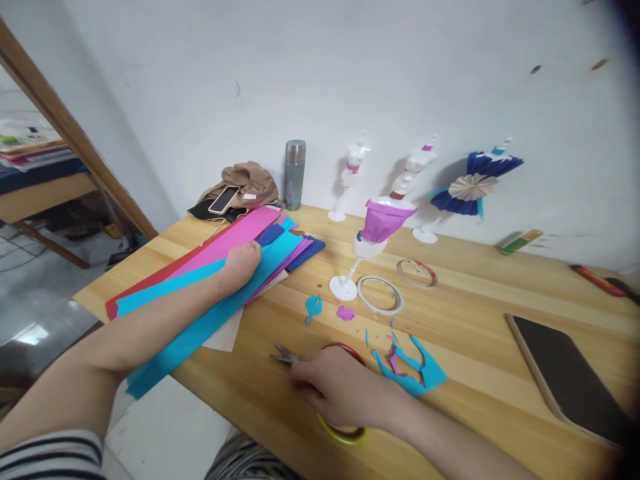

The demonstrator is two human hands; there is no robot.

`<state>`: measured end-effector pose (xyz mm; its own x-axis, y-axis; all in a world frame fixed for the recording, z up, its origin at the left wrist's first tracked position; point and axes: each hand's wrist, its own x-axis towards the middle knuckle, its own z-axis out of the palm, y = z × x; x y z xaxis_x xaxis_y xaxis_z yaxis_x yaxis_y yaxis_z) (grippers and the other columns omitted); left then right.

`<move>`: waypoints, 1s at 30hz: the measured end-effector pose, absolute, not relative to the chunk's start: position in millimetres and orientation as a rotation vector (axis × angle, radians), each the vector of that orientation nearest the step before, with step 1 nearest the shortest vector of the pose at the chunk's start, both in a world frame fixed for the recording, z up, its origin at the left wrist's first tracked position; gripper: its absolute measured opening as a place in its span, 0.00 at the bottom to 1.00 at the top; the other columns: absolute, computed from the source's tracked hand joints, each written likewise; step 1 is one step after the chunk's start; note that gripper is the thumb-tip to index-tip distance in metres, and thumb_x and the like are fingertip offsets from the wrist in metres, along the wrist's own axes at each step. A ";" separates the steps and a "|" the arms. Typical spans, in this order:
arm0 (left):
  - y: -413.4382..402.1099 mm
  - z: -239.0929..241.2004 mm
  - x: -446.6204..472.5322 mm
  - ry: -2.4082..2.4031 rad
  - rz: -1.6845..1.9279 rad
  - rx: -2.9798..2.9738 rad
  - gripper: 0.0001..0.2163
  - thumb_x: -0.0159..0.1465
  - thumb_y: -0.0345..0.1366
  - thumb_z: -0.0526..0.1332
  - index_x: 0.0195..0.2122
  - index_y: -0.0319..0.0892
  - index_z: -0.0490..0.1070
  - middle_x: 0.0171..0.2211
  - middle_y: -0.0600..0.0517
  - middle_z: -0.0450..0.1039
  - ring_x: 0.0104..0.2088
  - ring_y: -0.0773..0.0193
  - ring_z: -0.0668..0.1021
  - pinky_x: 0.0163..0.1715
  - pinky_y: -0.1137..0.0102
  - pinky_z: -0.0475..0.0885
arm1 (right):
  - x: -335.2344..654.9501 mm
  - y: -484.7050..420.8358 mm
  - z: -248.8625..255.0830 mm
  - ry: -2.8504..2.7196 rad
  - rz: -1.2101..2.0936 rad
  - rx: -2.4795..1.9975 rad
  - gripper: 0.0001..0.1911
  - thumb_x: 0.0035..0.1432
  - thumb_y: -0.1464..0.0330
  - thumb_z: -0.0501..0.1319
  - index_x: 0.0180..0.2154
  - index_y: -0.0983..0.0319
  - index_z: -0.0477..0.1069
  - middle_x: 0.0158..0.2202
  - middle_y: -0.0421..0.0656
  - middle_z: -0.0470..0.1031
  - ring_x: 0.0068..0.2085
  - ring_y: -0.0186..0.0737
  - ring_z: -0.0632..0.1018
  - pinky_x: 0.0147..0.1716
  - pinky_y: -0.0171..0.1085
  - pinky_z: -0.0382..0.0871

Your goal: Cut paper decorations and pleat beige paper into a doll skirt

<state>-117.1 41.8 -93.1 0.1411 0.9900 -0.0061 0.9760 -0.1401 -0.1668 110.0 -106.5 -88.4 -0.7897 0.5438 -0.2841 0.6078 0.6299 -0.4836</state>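
My left hand (243, 263) is closed on the stack of coloured paper, at a turquoise sheet (180, 347) that runs under my forearm and hangs past the table's front edge. Pink paper (215, 243), red and dark blue pieces lie in the same stack. My right hand (333, 383) is closed around scissors (284, 355) low over the table; their short blades point left, and red and yellow loops show around the hand. To its right lies a cut turquoise scrap (417, 383). A small turquoise cut-out (313, 307) and purple bits (345, 313) lie beyond.
A white mannequin stand wrapped in purple paper (383, 220) stands mid-table. Several more mannequins line the wall, one in a dark blue paper dress (455, 193). Tape rolls (360, 293), a large phone (565, 373), a flask (295, 177) and a brown cloth bag (250, 180) surround the work.
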 end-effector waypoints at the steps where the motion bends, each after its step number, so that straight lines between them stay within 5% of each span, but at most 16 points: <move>1: 41.3 -94.5 -117.2 -1.973 0.174 -2.273 0.24 0.67 0.22 0.49 0.63 0.23 0.65 0.48 0.23 0.77 0.50 0.38 0.81 0.44 0.55 0.74 | 110.1 -106.6 -88.3 2.737 -0.880 0.969 0.09 0.61 0.72 0.58 0.38 0.60 0.78 0.38 0.43 0.83 0.37 0.41 0.79 0.33 0.35 0.62; 12: 52.0 -81.0 -114.7 -2.005 0.177 -2.242 0.20 0.70 0.29 0.50 0.59 0.27 0.70 0.47 0.27 0.77 0.49 0.39 0.81 0.43 0.57 0.72 | 109.7 -105.6 -87.9 2.714 -0.906 0.986 0.10 0.61 0.71 0.58 0.39 0.60 0.78 0.39 0.45 0.83 0.38 0.43 0.80 0.33 0.36 0.62; 26: 35.7 -78.5 -96.0 -1.971 0.320 -2.273 0.27 0.68 0.23 0.45 0.69 0.21 0.55 0.50 0.22 0.75 0.52 0.39 0.81 0.45 0.56 0.75 | 111.7 -103.9 -88.4 2.695 -0.966 0.986 0.09 0.60 0.73 0.58 0.37 0.60 0.77 0.37 0.44 0.82 0.36 0.42 0.79 0.32 0.36 0.61; 30: 24.1 -66.5 -90.8 -1.919 0.422 -2.389 0.26 0.67 0.25 0.50 0.66 0.21 0.59 0.48 0.24 0.78 0.51 0.39 0.81 0.46 0.56 0.76 | 110.8 -103.6 -88.0 2.672 -0.948 0.972 0.09 0.60 0.71 0.58 0.38 0.59 0.77 0.38 0.43 0.83 0.36 0.40 0.79 0.32 0.36 0.61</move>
